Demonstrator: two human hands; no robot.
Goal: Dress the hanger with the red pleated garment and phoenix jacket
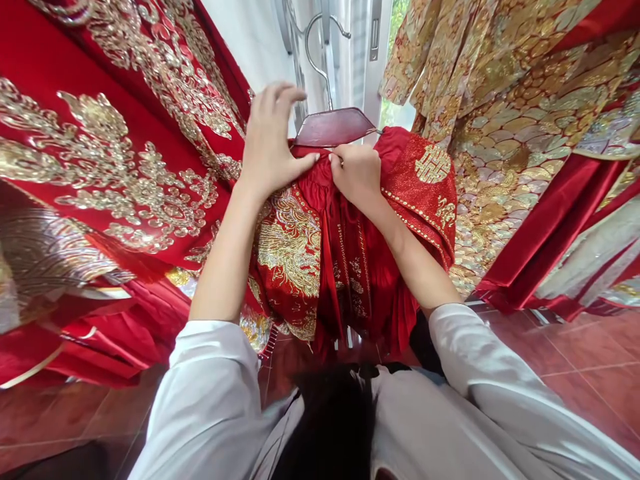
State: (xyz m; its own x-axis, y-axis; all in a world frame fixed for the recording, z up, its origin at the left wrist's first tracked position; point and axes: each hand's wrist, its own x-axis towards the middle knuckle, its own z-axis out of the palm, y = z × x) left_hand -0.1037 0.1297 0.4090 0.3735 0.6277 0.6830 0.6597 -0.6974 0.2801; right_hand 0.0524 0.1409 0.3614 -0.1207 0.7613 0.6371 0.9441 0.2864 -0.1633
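Far left of the frame: we note a red beaded panel (pixel 135 167), gold sprays over it, filling the upper left. It hangs close by the left arm, leaving a narrow working gap.

Left of centre: the left hand (pixel 267 137) is spread wide, its fingers raised beside the hanger and clear of the cloth. Only the thumb reaches down to the gathered neckline; we take it to be steadying the edge there.

Centre: the embroidered red garment (pixel 330 220) hangs below the hanger (pixel 336 128), gold bird-like stitching on its left part, a round gold motif on its right shoulder. The broad hanger bar shows above the neckline, probably so the cloth can be handled at the edge. The metal hook (pixel 307 47) rises upper centre, before a pale window frame (pixel 373 60); we cannot tell whether it rests on anything.

Right of centre: the right hand (pixel 356 175) is curled narrow, pinching the neckline cloth just under the bar. The thumbs of the 2 hands come near each other, which seems to keep the grip on 1 short stretch.

Far right: a gold scale-patterned garment (pixel 493 160) hangs well apart from both hands, above red floor tiles (pixel 587 347).
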